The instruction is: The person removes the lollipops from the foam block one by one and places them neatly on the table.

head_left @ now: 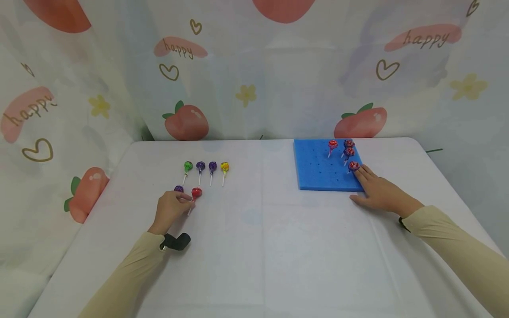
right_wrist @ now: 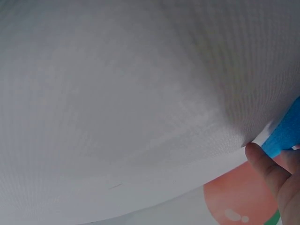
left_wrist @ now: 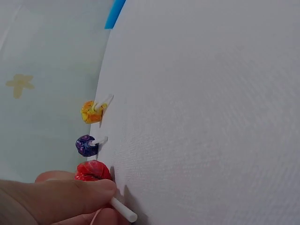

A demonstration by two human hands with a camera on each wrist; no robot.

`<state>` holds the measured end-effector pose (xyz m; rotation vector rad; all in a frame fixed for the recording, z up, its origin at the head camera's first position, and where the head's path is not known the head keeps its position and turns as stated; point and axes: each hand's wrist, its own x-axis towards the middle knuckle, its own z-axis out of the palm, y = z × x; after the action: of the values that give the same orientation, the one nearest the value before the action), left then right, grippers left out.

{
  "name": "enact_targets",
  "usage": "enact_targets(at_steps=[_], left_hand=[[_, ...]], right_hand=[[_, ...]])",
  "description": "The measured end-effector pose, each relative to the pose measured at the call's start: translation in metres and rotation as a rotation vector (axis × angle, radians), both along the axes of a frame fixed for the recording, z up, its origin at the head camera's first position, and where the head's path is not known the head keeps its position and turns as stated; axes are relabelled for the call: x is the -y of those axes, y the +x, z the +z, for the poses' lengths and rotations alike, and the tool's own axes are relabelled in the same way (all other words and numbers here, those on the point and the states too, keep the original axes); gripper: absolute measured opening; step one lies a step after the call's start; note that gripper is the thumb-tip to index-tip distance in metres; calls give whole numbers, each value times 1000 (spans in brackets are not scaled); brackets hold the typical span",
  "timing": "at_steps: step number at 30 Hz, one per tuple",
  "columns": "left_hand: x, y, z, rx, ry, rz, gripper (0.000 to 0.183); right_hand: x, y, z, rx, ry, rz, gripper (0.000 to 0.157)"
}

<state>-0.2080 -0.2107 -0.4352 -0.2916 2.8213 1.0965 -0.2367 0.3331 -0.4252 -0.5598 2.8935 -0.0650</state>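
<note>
In the head view my left hand [head_left: 171, 208] pinches a red lollipop [head_left: 196, 192] low over the table at the left. Its white stick juts out past my thumb and finger in the left wrist view, below the red wrapped head [left_wrist: 93, 169]. Just behind that hand lies a purple lollipop [head_left: 179, 188], its stick hidden by my fingers. At the right, my right hand [head_left: 379, 193] rests with extended fingers on the right edge of a blue foam board [head_left: 318, 176]. A red-and-blue lollipop [head_left: 353, 166] stands in the board right at those fingertips.
Behind my left hand a row holds a green lollipop [head_left: 188, 166], two purple lollipops [head_left: 200, 165] and a yellow lollipop [head_left: 225, 167]. More lollipops [head_left: 332, 144] stand in the board's far right part, among small holes. A printed cloth [head_left: 278, 88] hangs behind the white table [head_left: 254, 256].
</note>
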Motion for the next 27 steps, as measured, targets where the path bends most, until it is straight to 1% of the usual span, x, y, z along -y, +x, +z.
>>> enact_targets(at_steps=[2,7,10,17,27], left_hand=[[0,0,-1,-5,-1,4,22],[0,1,-2,-48,-28,25,22],[0,2,-2,-64,-24,27,21],[-1,2,0,-50,-5,6,23],[2,2,1,-24,-15,9,21]], right_hand=[[1,0,1,5,-3,-3,84],[0,0,0,9,-1,-8,85],[0,-1,-1,10,-1,-9,86],[-1,-2,-2,5,2,-10,86],[-2,-1,-3,-6,3,-4,85]])
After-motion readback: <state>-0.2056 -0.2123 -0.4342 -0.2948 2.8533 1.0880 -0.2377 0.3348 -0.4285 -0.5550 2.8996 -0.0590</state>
